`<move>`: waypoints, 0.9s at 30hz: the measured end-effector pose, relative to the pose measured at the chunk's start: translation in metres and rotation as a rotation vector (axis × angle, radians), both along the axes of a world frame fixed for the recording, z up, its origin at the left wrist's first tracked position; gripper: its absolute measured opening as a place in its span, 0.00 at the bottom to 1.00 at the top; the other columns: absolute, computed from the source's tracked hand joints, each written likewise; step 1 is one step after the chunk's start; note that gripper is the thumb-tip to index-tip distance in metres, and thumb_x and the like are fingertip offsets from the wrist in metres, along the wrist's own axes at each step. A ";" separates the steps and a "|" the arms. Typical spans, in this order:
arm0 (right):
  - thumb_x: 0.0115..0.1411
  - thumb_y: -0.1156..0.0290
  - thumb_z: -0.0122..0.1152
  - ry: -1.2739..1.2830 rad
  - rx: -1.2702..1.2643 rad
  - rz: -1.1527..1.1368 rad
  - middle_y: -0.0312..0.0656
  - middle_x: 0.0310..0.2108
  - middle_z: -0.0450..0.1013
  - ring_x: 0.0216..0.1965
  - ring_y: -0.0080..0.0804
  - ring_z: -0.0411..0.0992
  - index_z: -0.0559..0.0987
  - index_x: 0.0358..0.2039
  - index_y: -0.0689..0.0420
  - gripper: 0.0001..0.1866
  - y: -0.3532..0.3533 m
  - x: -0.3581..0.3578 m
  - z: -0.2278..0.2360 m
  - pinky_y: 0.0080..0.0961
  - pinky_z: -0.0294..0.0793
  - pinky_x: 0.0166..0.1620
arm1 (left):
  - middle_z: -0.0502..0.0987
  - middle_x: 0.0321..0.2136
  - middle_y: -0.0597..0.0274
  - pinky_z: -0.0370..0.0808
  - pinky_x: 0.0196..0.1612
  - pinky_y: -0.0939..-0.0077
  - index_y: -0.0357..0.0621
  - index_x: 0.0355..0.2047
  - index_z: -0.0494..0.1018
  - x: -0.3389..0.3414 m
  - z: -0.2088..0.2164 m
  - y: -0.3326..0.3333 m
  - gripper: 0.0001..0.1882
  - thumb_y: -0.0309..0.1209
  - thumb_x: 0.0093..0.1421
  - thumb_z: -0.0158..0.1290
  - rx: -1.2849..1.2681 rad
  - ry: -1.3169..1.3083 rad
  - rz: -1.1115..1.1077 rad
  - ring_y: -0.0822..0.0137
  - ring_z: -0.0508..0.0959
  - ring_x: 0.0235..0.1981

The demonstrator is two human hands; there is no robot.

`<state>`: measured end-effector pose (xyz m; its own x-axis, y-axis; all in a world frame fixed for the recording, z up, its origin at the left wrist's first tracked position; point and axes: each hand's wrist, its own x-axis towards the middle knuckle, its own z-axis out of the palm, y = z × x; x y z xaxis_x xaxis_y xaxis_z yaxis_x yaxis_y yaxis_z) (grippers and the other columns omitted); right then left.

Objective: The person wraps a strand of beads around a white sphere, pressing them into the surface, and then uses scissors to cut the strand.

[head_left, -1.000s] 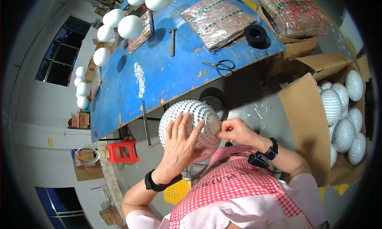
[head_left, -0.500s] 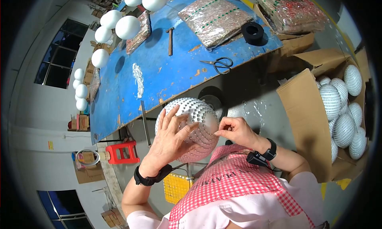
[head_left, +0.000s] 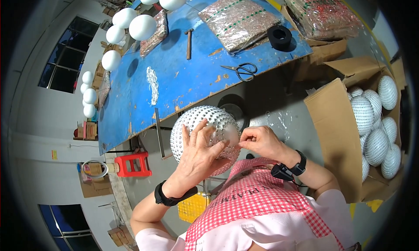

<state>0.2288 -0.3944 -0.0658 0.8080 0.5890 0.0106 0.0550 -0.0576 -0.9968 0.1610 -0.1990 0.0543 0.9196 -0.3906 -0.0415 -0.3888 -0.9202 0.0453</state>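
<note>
A large white ball [head_left: 185, 122], covered in rows of small silvery studs, is in front of me beside the table edge. A smooth bare white patch shows on its right side. My left hand [head_left: 198, 153] lies over the ball's near face, with fingers and thumb stretched apart. At the bare patch, my right hand [head_left: 260, 142] is closed in a pinch, thumb against forefinger. Whatever is between those fingertips is too small to make out. The ball's underside is hidden by my left hand and apron.
The blue table [head_left: 174, 83] carries scissors [head_left: 242, 70], a hammer [head_left: 189, 45], black tape [head_left: 279, 37], a white strand bundle [head_left: 152, 85] and a plastic-wrapped pack [head_left: 235, 22]. Several white balls [head_left: 142, 27] are at left. A carton [head_left: 331, 133] of studded balls [head_left: 376, 145] stands right; a red stool [head_left: 133, 164], left.
My left hand has shifted right and slightly down across the ball, its thumb nearer the bare patch. My right hand has moved slightly up and right, still pinching.
</note>
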 end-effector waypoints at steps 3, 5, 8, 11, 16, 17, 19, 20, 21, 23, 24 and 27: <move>0.54 0.69 0.64 -0.039 0.013 0.059 0.45 0.21 0.76 0.24 0.31 0.75 0.78 0.27 0.62 0.09 -0.002 0.006 0.004 0.28 0.72 0.30 | 0.66 0.51 0.53 0.42 0.60 0.20 0.59 0.47 0.77 0.000 0.008 0.004 0.26 0.42 0.46 0.66 0.014 -0.016 -0.028 0.50 0.58 0.63; 0.55 0.70 0.63 0.066 0.032 0.119 0.46 0.21 0.75 0.25 0.32 0.76 0.78 0.27 0.62 0.08 0.000 0.008 0.002 0.28 0.72 0.31 | 0.69 0.52 0.53 0.43 0.60 0.21 0.59 0.53 0.74 -0.004 0.016 0.000 0.26 0.36 0.51 0.62 0.093 -0.035 -0.045 0.50 0.61 0.62; 0.55 0.76 0.65 -0.057 0.062 0.061 0.36 0.20 0.73 0.24 0.15 0.68 0.76 0.26 0.63 0.06 0.004 0.006 0.008 0.18 0.67 0.27 | 0.65 0.58 0.49 0.44 0.62 0.26 0.61 0.57 0.70 -0.009 0.005 0.003 0.29 0.36 0.53 0.60 -0.075 0.057 0.070 0.48 0.61 0.63; 0.55 0.76 0.65 -0.035 0.053 0.076 0.36 0.21 0.73 0.24 0.14 0.68 0.76 0.25 0.63 0.07 0.010 0.005 0.009 0.18 0.67 0.27 | 0.59 0.63 0.46 0.48 0.62 0.29 0.60 0.56 0.69 -0.009 0.008 -0.002 0.28 0.37 0.53 0.60 0.033 0.019 0.014 0.45 0.58 0.65; 0.54 0.76 0.65 -0.076 0.009 0.108 0.37 0.22 0.74 0.23 0.16 0.69 0.77 0.27 0.63 0.05 0.008 0.005 0.019 0.18 0.67 0.25 | 0.62 0.58 0.49 0.43 0.64 0.30 0.66 0.49 0.76 -0.011 0.005 0.000 0.25 0.40 0.47 0.66 0.000 -0.041 -0.007 0.44 0.57 0.65; 0.54 0.76 0.65 -0.109 -0.012 0.096 0.38 0.22 0.74 0.22 0.18 0.70 0.77 0.28 0.63 0.05 0.006 0.004 0.019 0.19 0.68 0.26 | 0.66 0.53 0.51 0.46 0.61 0.23 0.58 0.46 0.76 -0.011 0.009 0.000 0.19 0.39 0.53 0.61 -0.017 -0.071 -0.026 0.46 0.59 0.64; 0.54 0.77 0.65 -0.191 0.025 0.070 0.40 0.23 0.75 0.23 0.21 0.72 0.78 0.30 0.63 0.05 0.008 0.003 0.016 0.19 0.70 0.26 | 0.68 0.52 0.53 0.48 0.61 0.27 0.58 0.47 0.75 -0.015 0.020 0.001 0.19 0.37 0.54 0.59 0.052 -0.090 -0.026 0.49 0.60 0.64; 0.54 0.77 0.65 -0.265 0.068 0.034 0.42 0.24 0.76 0.23 0.23 0.74 0.79 0.31 0.63 0.05 0.009 0.001 0.015 0.20 0.71 0.27 | 0.69 0.51 0.55 0.50 0.62 0.30 0.59 0.48 0.75 -0.017 0.024 0.002 0.19 0.34 0.55 0.58 0.126 -0.102 -0.035 0.51 0.62 0.63; 0.54 0.77 0.65 -0.272 0.067 0.043 0.42 0.24 0.76 0.23 0.23 0.74 0.79 0.31 0.63 0.05 0.011 -0.001 0.015 0.20 0.71 0.27 | 0.69 0.51 0.55 0.50 0.62 0.30 0.59 0.48 0.75 -0.018 0.024 0.003 0.19 0.34 0.55 0.58 0.124 -0.109 -0.026 0.51 0.62 0.63; 0.53 0.78 0.64 -0.332 0.152 0.005 0.44 0.26 0.77 0.25 0.27 0.77 0.79 0.34 0.62 0.07 0.015 -0.004 0.015 0.21 0.74 0.29 | 0.71 0.51 0.59 0.55 0.63 0.40 0.58 0.51 0.73 -0.017 0.025 0.007 0.21 0.30 0.56 0.56 -0.016 -0.071 0.037 0.56 0.65 0.61; 0.53 0.78 0.64 -0.340 0.152 0.014 0.44 0.26 0.77 0.25 0.27 0.77 0.79 0.34 0.62 0.07 0.016 -0.004 0.019 0.21 0.74 0.29 | 0.71 0.51 0.59 0.55 0.63 0.40 0.58 0.51 0.73 -0.015 0.025 0.009 0.21 0.30 0.56 0.56 -0.017 -0.079 0.045 0.56 0.65 0.61; 0.54 0.75 0.63 -0.339 0.170 -0.003 0.44 0.27 0.77 0.24 0.37 0.77 0.79 0.35 0.59 0.08 0.017 -0.005 0.026 0.28 0.74 0.28 | 0.67 0.60 0.56 0.57 0.63 0.45 0.55 0.53 0.71 -0.010 0.019 0.018 0.23 0.26 0.56 0.55 -0.162 -0.053 0.099 0.53 0.64 0.62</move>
